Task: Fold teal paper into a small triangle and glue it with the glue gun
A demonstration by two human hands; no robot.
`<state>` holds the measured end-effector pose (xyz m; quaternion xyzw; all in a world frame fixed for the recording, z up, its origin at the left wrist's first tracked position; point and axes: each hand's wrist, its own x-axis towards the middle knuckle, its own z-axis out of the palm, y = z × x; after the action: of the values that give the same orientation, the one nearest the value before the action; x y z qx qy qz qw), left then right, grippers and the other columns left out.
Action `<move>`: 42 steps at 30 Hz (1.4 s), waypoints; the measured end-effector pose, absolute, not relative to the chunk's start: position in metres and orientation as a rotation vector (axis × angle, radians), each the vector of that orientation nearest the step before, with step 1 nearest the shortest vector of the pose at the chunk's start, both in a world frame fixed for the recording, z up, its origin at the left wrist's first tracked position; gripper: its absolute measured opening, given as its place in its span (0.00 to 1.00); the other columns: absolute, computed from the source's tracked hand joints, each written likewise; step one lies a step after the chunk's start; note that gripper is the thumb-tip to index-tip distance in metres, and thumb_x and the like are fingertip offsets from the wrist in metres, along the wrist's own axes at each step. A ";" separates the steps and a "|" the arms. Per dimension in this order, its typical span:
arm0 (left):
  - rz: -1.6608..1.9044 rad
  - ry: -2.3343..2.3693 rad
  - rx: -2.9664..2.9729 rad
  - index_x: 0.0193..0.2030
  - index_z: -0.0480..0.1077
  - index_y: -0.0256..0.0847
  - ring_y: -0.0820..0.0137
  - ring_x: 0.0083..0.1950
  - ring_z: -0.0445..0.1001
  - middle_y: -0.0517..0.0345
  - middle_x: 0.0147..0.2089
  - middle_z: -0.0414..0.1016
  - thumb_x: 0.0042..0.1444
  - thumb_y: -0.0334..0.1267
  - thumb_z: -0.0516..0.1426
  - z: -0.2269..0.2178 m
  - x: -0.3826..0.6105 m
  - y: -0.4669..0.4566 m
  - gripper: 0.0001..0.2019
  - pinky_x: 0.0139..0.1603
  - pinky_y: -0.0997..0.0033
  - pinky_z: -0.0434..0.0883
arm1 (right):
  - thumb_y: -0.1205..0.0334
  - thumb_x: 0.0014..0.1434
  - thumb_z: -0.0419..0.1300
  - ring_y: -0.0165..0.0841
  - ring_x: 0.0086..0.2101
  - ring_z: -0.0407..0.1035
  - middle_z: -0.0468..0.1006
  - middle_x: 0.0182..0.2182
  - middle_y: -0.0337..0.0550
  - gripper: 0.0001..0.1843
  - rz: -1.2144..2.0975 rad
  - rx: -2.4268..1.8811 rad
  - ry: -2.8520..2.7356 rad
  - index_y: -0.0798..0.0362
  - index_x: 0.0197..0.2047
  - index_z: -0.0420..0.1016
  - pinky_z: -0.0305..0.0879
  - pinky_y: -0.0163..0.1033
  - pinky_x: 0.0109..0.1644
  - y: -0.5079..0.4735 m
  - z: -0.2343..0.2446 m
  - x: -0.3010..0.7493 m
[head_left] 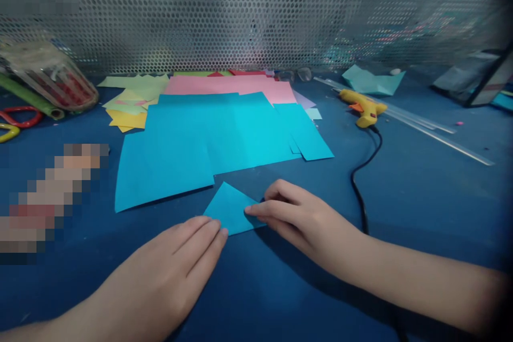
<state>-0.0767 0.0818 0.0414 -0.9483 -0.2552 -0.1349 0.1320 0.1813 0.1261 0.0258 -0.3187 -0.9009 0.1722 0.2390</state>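
A small piece of blue paper (230,208), folded to a triangle with its point away from me, lies on the table in front of me. My left hand (172,262) holds its left corner, fingers close together on top and the thumb hidden. At the right corner is my right hand (298,216), its index fingertip pressing on the paper and the other fingers curled at the edge. Just beyond the triangle spread several larger blue sheets (184,139), overlapping each other.
Behind the blue sheets lie pink paper (224,84) and yellow scraps (128,119). A yellow glue gun (364,108), its black cord (355,179), clear glue sticks (449,141) and a folded paper boat (371,81) are right. A jar (60,77) and scissors (30,117) stand left.
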 end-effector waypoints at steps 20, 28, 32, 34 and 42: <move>-0.052 -1.039 -2.679 0.55 0.72 0.36 0.52 0.51 0.74 0.44 0.51 0.77 0.58 0.21 0.43 0.009 -0.111 0.040 0.24 0.46 0.53 0.74 | 0.73 0.70 0.43 0.42 0.42 0.72 0.77 0.45 0.57 0.21 0.124 -0.870 -2.683 0.59 0.55 0.75 0.72 0.47 0.42 0.117 0.034 0.188; -0.341 -0.824 -2.782 0.58 0.72 0.33 0.63 0.59 0.72 0.50 0.60 0.74 0.60 0.24 0.44 0.034 -0.076 0.073 0.24 0.55 0.66 0.70 | 0.69 0.73 0.44 0.36 0.57 0.69 0.75 0.57 0.49 0.20 0.268 -0.580 -2.777 0.56 0.59 0.73 0.67 0.45 0.62 0.121 0.034 0.183; -0.281 -0.792 -2.842 0.58 0.72 0.33 0.64 0.59 0.74 0.49 0.61 0.73 0.62 0.23 0.44 0.046 -0.070 0.087 0.23 0.57 0.67 0.72 | 0.76 0.68 0.44 0.37 0.61 0.64 0.70 0.61 0.47 0.24 0.358 -0.591 -2.780 0.58 0.61 0.71 0.62 0.48 0.66 0.119 0.028 0.184; -0.258 -0.814 -2.868 0.58 0.72 0.32 0.62 0.59 0.74 0.47 0.61 0.72 0.65 0.26 0.43 0.048 -0.070 0.090 0.22 0.58 0.63 0.73 | 0.78 0.66 0.43 0.37 0.61 0.64 0.70 0.61 0.49 0.25 0.388 -0.614 -2.773 0.60 0.60 0.71 0.58 0.49 0.68 0.118 0.029 0.183; -0.010 -0.912 -3.048 0.69 0.58 0.35 0.56 0.68 0.61 0.48 0.70 0.56 0.66 0.41 0.52 0.055 -0.075 0.108 0.26 0.63 0.53 0.67 | 0.76 0.64 0.45 0.37 0.61 0.64 0.73 0.58 0.55 0.21 0.511 -0.597 -2.705 0.63 0.54 0.73 0.56 0.49 0.69 0.123 0.034 0.183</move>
<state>-0.0746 0.1076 0.0550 -0.9579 -0.2865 -0.0033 -0.0201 0.1825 0.1232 0.0335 -0.2090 -0.9477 0.1790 0.1616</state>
